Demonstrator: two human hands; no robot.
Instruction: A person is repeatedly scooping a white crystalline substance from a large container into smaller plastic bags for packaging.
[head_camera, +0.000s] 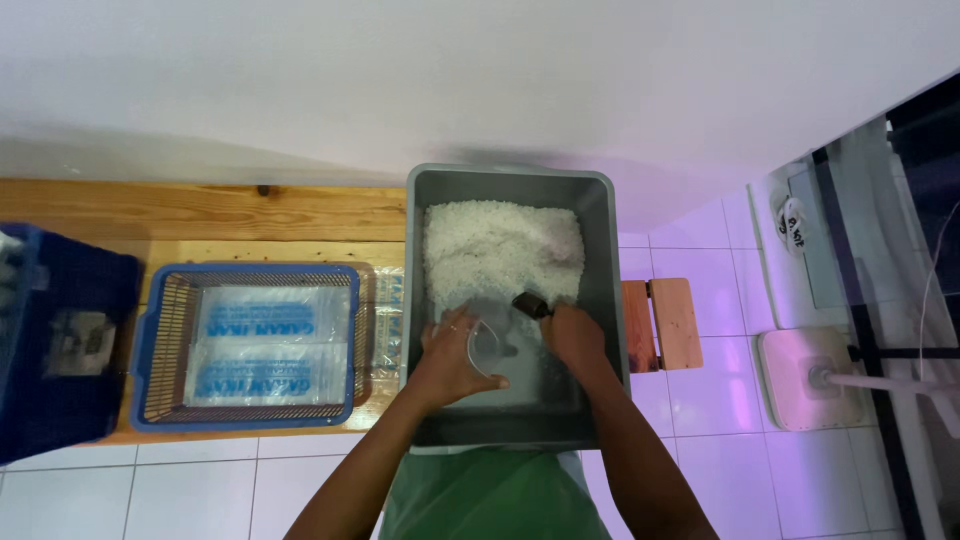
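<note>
left hand on clear cup, inside grey tub

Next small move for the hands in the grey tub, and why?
Probably tip the scoop in the right hand into the clear bag held open by the left hand; both sit together over the white grains.

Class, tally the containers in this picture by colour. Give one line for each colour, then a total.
Grey: 1, the tub of white grains that the left hand and right hand reach into.
Blue: 2, the basket of clear bags and the crate at the left edge.
Total: 3
</note>
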